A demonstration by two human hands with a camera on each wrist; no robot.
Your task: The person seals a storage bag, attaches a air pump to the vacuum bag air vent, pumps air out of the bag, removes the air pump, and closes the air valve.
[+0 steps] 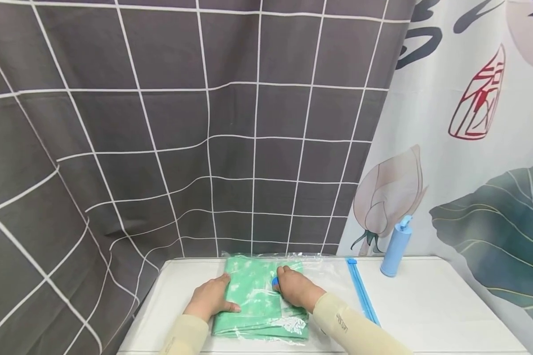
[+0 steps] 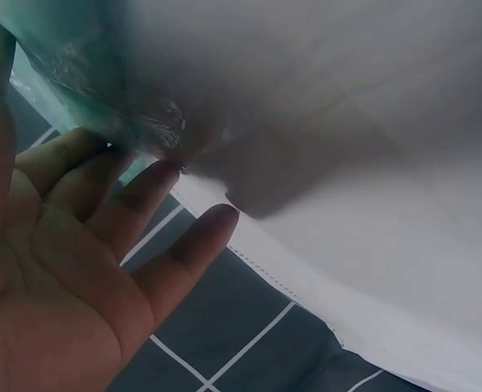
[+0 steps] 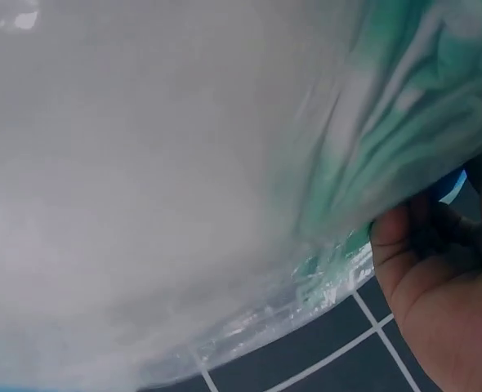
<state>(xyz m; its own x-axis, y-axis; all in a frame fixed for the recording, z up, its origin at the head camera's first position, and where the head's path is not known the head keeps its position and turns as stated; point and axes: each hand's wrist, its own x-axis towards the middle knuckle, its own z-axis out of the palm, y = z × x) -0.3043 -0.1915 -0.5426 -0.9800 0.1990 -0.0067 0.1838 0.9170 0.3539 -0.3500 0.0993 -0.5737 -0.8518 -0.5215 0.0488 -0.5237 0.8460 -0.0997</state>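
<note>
Two backdrops: grey grid curtain (image 1: 231,118) across the far side and left, white printed curtain (image 1: 435,113) far right. White table (image 1: 448,305) in front of them. On it, left of middle, a clear plastic bag (image 1: 328,271) lies flat; a folded green-and-white cloth (image 1: 253,296) sits inside its left part, right part slack with white showing through. Left hand (image 1: 210,298) is at the cloth's left edge, fingers spread apart, thumb over the film, gripping nothing. Right hand (image 1: 296,288) is over the right part of the cloth, fingers curled in and clamped on the smallest item, last below. Blue cylinder (image 1: 396,249), nozzle-like top, stands far right, untouched, well apart from both hands. Blue strip (image 1: 362,288) with a slider at its far end runs down the bag's right side; looks like its zip, can't tell if sealed. Blue round piece (image 1: 275,283) pokes out left of the right hand's fingers; fixed to the film or loose, can't tell. My read on the step: right works that piece, left steadies the bag. Next move calls for bracing at the left and a controlled press or turn at the piece, no dragging film into folds.
</note>
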